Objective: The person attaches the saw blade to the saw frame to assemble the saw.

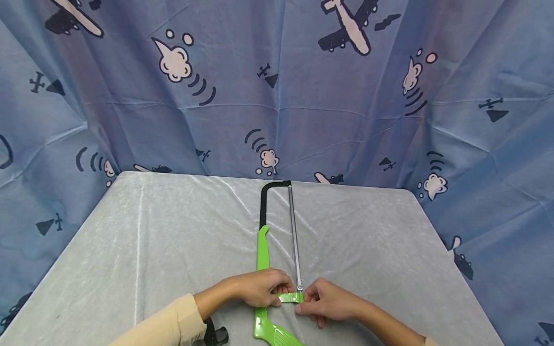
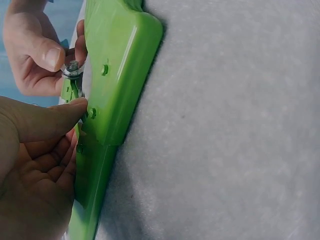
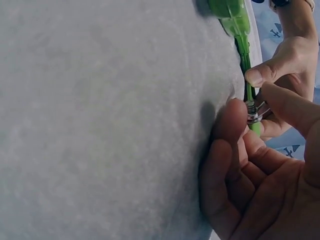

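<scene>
Head view, biggest thing first: what stands behind everything?

A blue curtain (image 1: 235, 72), printed with aeroplanes, puffs of cloud and curved dark strokes. It hangs behind the desk (image 1: 195, 226) and down both sides.

And the desk itself?

Pale grey, a bit shiny, with creases running across it.

Where's the hacksaw (image 1: 262, 250)?

On the desk, near the middle. Its curved black front (image 1: 263, 206) reaches towards the far edge, and its green handle (image 1: 279, 336) points back at the person, cut off by the bottom of the picture. The thin grey blade (image 1: 294, 235) runs along its right side.

Whose arms are those?

The person's. A cream sleeve (image 1: 170, 322) covers the left forearm, with a black object (image 1: 215, 335) beside the cuff, partly out of frame; I can't tell what it is.

What's the left hand (image 1: 266, 287) doing?

Pinching the short green bracket (image 1: 291, 298) between thumb and fingers, close to the blade's near end. The bracket juts out from the saw's frame.

And the right hand (image 1: 329, 299)?

It sits at the bracket's outer end, fingers curled. Both wrist views show its thumb and fingertips pinching around a small threaded bolt (image 2: 73, 66).

Anything smaller?

A shiny metal ring (image 2: 72, 75) around that bolt, right by the thumb.
</scene>
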A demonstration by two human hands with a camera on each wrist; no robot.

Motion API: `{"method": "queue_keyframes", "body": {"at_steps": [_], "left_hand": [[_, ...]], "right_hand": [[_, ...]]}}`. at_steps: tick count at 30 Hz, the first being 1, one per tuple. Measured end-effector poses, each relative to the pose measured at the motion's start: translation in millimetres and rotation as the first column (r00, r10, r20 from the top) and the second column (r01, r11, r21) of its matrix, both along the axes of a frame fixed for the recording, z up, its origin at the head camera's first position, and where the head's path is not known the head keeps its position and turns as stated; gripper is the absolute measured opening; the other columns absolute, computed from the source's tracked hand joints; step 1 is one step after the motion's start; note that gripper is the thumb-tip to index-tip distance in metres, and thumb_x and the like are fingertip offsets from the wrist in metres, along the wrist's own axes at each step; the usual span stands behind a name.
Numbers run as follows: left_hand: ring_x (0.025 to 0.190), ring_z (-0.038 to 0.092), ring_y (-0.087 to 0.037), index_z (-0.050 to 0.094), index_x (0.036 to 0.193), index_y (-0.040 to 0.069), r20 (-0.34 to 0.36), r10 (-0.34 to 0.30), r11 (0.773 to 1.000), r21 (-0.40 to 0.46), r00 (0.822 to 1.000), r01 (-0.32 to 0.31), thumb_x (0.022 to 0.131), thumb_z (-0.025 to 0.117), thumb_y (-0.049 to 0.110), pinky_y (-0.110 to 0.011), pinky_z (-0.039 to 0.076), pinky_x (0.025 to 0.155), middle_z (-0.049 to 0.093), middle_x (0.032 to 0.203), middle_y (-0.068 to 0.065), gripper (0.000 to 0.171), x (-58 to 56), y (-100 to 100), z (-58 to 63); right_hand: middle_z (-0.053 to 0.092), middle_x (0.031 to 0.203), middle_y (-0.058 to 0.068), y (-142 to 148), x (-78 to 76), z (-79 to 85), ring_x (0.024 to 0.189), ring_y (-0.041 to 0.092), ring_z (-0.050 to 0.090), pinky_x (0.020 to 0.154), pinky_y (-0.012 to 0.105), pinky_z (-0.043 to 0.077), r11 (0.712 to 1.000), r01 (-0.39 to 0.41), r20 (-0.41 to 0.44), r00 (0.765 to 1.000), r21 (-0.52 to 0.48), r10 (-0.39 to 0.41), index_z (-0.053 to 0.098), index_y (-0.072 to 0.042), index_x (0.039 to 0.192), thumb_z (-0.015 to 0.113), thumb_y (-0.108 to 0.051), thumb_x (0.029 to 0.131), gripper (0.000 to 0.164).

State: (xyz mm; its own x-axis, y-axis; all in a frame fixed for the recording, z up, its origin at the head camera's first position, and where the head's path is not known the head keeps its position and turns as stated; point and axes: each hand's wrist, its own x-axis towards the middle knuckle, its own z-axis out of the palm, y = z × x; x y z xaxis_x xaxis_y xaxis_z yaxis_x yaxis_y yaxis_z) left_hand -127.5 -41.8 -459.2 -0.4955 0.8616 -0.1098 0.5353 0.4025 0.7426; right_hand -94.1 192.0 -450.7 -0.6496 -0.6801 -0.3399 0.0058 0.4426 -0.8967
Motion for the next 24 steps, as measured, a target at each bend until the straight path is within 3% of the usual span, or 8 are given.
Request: {"method": "queue_keyframes", "body": {"at_steps": [19,24], "left_hand": [[0.081,0.05,0.003,0.066,0.104,0.009,0.006,0.003,1.0,-0.005,1.0,-0.003,0.082,0.073,-0.002,-0.013,0.044,0.076,0.053,0.087,0.012,0.026,-0.5,0.6,-0.2],[0.081,0.05,0.002,0.066,0.103,0.01,-0.003,0.011,1.0,-0.011,1.0,-0.011,0.081,0.074,-0.002,-0.013,0.044,0.076,0.053,0.086,0.012,0.027,0.3,0.8,0.2]], "right_hand": [[0.055,0.057,-0.004,2.5,-1.3,-1.5,0.045,0.007,0.055,0.042,0.018,0.039,1.0,-0.023,0.017,1.0,-0.019,0.023,0.059,0.006,0.069,0.067,-0.016,0.092,0.032],[0.055,0.055,0.007,4.2,-1.6,-0.3,0.047,0.007,0.055,0.044,0.017,0.039,0.999,-0.038,0.039,0.998,-0.038,0.039,0.062,0.005,0.075,0.068,-0.01,0.09,0.022]]}}
